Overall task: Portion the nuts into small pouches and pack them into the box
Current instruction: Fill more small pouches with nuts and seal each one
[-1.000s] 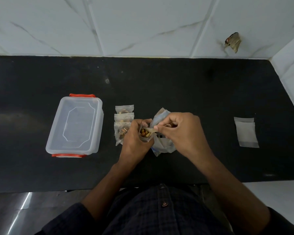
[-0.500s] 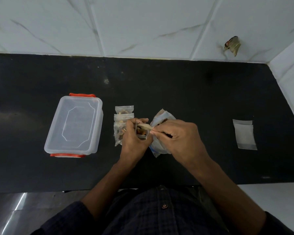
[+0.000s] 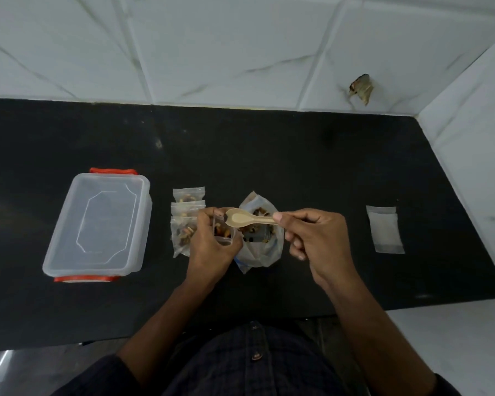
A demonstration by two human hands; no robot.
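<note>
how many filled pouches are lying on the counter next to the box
3, overlapping in a column right of the box: far pouch, middle pouch, near pouch partly behind the left hand. More may be hidden underneath.

Near the middle of the black counter (image 3: 269, 155), the left hand (image 3: 212, 247) grips an open small pouch (image 3: 223, 233) holding nuts. The right hand (image 3: 315, 238) pinches a wooden spoon (image 3: 246, 220), its empty bowl above the pouch and the large nut bag (image 3: 259, 238). The lidded box (image 3: 97, 224) sits toward the left edge, filled pouches (image 3: 187, 212) beside it, empty pouches (image 3: 385, 230) toward the right edge.

single head cam, wide-angle, looks steeply down and forward from above the black surface (image 3: 297, 155); close range, both forearms enter from bottom edge, tiled wall (image 3: 240, 47) fills top of frame.
</note>
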